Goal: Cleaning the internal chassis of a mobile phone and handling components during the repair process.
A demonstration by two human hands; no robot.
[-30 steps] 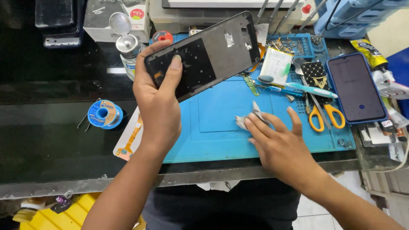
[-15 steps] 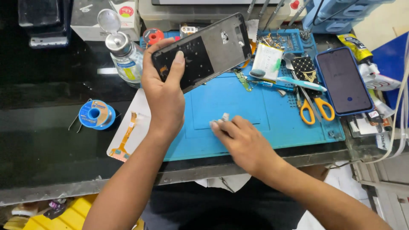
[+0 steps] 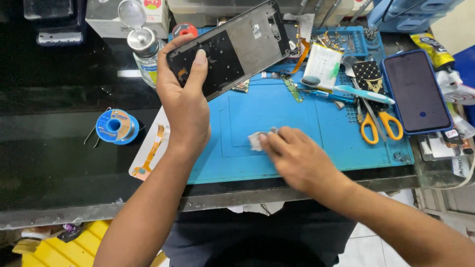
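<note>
Left hand: gripping a dark phone frame, its long axis tilting toward 2 o'clock. Right hand: fingers curling shut, pinching a small white wipe on the blue mat, lying at 5 o'clock from the frame.

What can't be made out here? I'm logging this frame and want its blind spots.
Head view:
- White wad: mostly covered by the right hand.
- Phone frame: lower corner behind the left hand.
- Blue bins: cut off by the top edge.
</note>
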